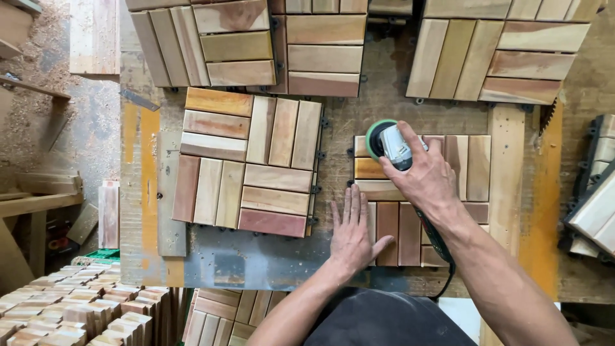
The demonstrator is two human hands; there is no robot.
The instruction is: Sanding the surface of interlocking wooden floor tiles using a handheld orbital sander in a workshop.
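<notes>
Sawdust-strewn workbench (256, 259) holds our slatted wooden tile (461, 168), where our right hand (423, 176) wraps closed around the sander (389, 145) on the tile's far-left slats while our left hand (352, 230) lies open and flat at its near-left edge, seemingly steadying it.

You look straight down on a worn wooden worktop (384, 109), scuffed, with orange-yellow paint (148, 147) along its left part and a grey metal strip (256, 259) at its near edge. To your left, the floor (90, 122) is grey and strewn with sawdust (38, 45), with loose planks (38, 198) lying about. Stacks of short wooden slats (70, 311) stand at the lower left. A tall pale board (95, 35) sits at the upper left. The light is even and soft.
</notes>
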